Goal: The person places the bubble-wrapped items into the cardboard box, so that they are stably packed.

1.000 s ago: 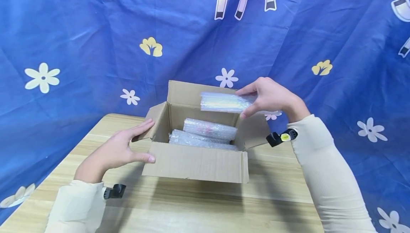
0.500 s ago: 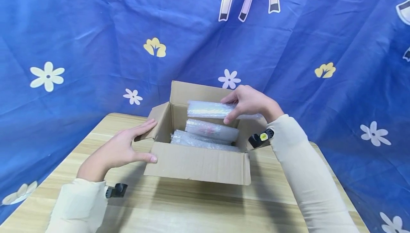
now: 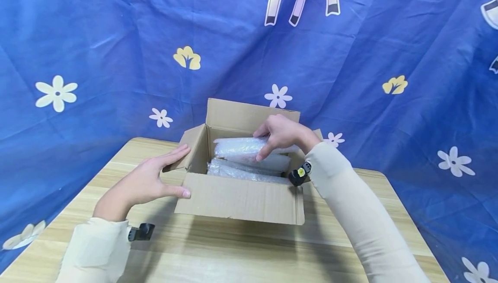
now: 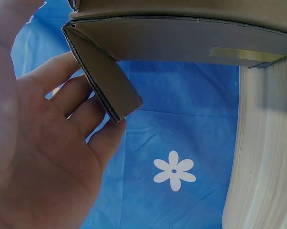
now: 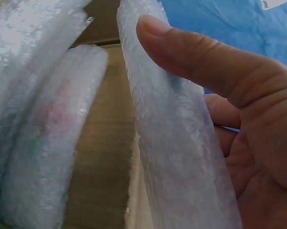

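My right hand (image 3: 285,134) pinches a flat bubble-wrapped package (image 3: 235,146) between thumb and fingers, low over the back part of an open cardboard box (image 3: 241,201). The right wrist view shows the thumb along one face of this package (image 5: 177,129) and the fingers behind it. Further bubble-wrapped packages (image 3: 241,173) lie inside the box toward its front; one package (image 5: 48,124) shows a faint red and green patch. At the box's left corner, my left hand (image 3: 136,183) holds the flaps, fingers against the left side flap (image 4: 105,76) and thumb on the front flap.
The box stands on a light wooden table (image 3: 218,257), its flaps spread outward. Behind the table hangs a blue cloth (image 3: 116,58) printed with flowers and an animal figure. A strip of tape (image 4: 246,55) shows on the box.
The right hand has moved left and down with its package, from above the box's back right to inside its opening. The left hand keeps its hold on the flaps.
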`<state>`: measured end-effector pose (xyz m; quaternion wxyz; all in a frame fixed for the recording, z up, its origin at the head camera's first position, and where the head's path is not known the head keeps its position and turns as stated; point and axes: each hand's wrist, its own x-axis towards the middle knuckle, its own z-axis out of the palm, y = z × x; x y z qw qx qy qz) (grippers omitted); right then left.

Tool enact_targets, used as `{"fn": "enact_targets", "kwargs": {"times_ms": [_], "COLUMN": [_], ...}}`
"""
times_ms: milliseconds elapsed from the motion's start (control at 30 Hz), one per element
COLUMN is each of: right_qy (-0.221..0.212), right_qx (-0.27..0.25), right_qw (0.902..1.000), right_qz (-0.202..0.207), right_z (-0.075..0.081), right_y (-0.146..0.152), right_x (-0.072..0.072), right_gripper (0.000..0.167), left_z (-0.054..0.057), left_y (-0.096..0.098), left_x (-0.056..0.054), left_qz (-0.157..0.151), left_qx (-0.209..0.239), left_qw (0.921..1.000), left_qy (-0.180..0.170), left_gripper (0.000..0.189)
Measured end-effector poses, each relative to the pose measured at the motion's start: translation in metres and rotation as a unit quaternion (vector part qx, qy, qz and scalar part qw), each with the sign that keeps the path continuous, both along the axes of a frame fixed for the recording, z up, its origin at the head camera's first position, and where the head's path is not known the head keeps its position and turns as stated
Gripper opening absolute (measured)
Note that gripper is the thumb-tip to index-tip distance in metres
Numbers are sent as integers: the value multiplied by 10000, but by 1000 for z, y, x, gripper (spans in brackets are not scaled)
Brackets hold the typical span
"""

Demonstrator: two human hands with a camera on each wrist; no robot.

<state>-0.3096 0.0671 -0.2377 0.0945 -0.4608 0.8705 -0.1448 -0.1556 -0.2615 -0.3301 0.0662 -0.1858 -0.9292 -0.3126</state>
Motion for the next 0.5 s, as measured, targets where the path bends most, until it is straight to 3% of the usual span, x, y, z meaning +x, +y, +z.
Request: {"fn": "enact_targets", "kwargs": {"times_ms": [500], "right_qy": [-306], "right_qx": [646], "right_qw": [9974], "right_qz": [-116], "right_z": [-15], "right_y": [-15], "right_x": [-3], "right_gripper": [59], "left_z": [-1], "left_y": [0], "left_x": [-1], "left_qz": [21], "left_qx": [7], "left_qw": [10000], "left_qy": [-15], "left_gripper": [110]}}
